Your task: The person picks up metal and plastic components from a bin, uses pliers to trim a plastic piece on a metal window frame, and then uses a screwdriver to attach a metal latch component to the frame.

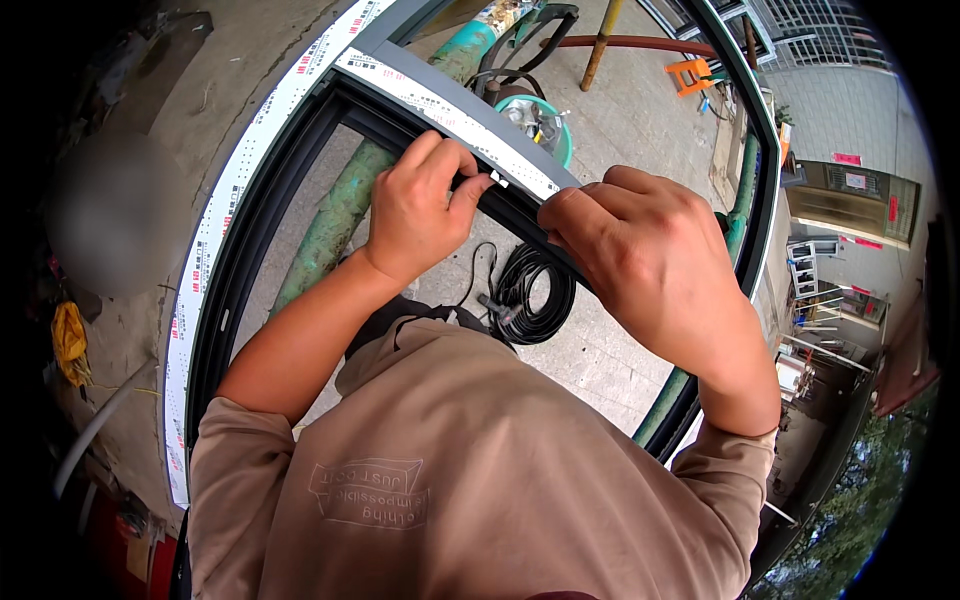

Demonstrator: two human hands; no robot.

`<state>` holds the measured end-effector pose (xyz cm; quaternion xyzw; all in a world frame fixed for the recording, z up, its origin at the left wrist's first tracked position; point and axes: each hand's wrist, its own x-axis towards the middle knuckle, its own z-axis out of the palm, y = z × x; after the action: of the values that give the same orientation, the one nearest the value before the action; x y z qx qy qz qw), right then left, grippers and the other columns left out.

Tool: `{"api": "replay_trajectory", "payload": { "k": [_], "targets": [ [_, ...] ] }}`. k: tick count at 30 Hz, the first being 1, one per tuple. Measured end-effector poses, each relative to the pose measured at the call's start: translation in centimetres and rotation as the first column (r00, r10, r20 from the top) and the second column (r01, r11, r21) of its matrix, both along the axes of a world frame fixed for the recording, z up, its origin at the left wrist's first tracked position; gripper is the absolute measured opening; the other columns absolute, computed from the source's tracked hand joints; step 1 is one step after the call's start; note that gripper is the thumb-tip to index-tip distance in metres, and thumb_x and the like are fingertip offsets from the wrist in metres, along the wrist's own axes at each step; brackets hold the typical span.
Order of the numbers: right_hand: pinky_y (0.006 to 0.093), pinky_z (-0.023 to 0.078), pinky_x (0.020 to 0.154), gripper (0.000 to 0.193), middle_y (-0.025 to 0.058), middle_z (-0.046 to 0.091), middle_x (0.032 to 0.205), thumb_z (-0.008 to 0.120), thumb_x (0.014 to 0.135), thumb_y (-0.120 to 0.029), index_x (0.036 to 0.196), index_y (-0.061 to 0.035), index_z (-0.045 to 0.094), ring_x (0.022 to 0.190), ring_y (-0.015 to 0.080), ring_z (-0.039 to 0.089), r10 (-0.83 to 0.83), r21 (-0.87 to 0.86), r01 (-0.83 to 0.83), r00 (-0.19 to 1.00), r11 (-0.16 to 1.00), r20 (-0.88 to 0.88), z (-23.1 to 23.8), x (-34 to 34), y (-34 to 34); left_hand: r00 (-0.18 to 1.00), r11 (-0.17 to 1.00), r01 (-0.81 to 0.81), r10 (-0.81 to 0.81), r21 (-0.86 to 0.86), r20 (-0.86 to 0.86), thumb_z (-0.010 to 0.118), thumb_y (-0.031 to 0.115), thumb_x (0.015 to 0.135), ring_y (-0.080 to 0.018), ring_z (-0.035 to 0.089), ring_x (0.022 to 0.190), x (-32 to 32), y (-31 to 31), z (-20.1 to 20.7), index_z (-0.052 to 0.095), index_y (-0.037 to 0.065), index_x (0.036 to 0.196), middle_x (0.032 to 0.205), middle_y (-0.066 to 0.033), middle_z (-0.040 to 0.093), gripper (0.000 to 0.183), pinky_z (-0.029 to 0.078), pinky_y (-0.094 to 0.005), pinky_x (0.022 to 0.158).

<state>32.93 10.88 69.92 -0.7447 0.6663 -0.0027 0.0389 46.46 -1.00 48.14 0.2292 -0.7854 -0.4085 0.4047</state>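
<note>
A large window frame lies in front of me, its grey profile covered with white printed protective film and its inner edge lined in black. Both my hands work along its crossbar. My left hand is closed in a pinch, thumb and forefinger together at the black inner groove. Right by the left thumb tip shows a small white piece; I cannot tell if it is held. My right hand bends over the bar farther right, fingers curled and pressed together at the groove. Whatever lies between its fingers is hidden.
Green-painted pipes run beneath the frame. A coil of black hose or cable lies on the paved ground inside the opening. Beyond the bar stands a teal bucket with odds and ends, and farther off an orange stool.
</note>
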Motion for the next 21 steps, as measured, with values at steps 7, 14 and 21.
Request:
{"api": "replay_trajectory", "payload": {
  "k": [7, 14, 21],
  "targets": [
    [0.0464, 0.054, 0.067, 0.019, 0.015, 0.07, 0.077, 0.085, 0.093, -0.013, 0.098, -0.0032, 0.069, 0.076, 0.0359, 0.07, -0.137, 0.138, 0.125, 0.988, 0.982, 0.077, 0.5, -0.1, -2.0, 1.0, 1.0, -0.001, 0.001, 0.002, 0.002, 0.086, 0.005, 0.088, -0.0275, 0.065, 0.071, 0.0, 0.1, 0.0, 0.069, 0.005, 0.095, 0.09, -0.0084, 0.068, 0.019, 0.054, -0.0399, 0.064],
    [0.0498, 0.054, 0.073, 0.024, 0.0201, 0.074, 0.086, 0.081, 0.099, -0.013, 0.113, -0.0022, 0.065, 0.085, 0.0456, 0.072, -0.292, 0.264, 0.221, 0.917, 0.939, 0.271, 0.9, -0.5, -2.5, 1.0, 0.999, 0.004, -0.004, 0.034, 0.007, 0.086, 0.005, 0.089, -0.0288, 0.067, 0.073, 0.0, 0.2, 0.1, 0.069, 0.005, 0.095, 0.09, -0.0092, 0.067, 0.018, 0.055, -0.0399, 0.065],
    [0.0515, 0.055, 0.078, 0.025, 0.0222, 0.074, 0.101, 0.079, 0.099, -0.011, 0.118, -0.0021, 0.065, 0.093, 0.0456, 0.073, -0.211, 0.271, 0.131, 0.934, 0.953, 0.289, 2.2, 0.3, -2.4, 1.0, 1.0, 0.001, -0.001, 0.022, 0.01, 0.084, 0.002, 0.088, -0.029, 0.068, 0.073, 0.2, -0.1, 0.2, 0.069, 0.005, 0.095, 0.09, -0.0094, 0.066, 0.017, 0.056, -0.0402, 0.066]
  ]
}}
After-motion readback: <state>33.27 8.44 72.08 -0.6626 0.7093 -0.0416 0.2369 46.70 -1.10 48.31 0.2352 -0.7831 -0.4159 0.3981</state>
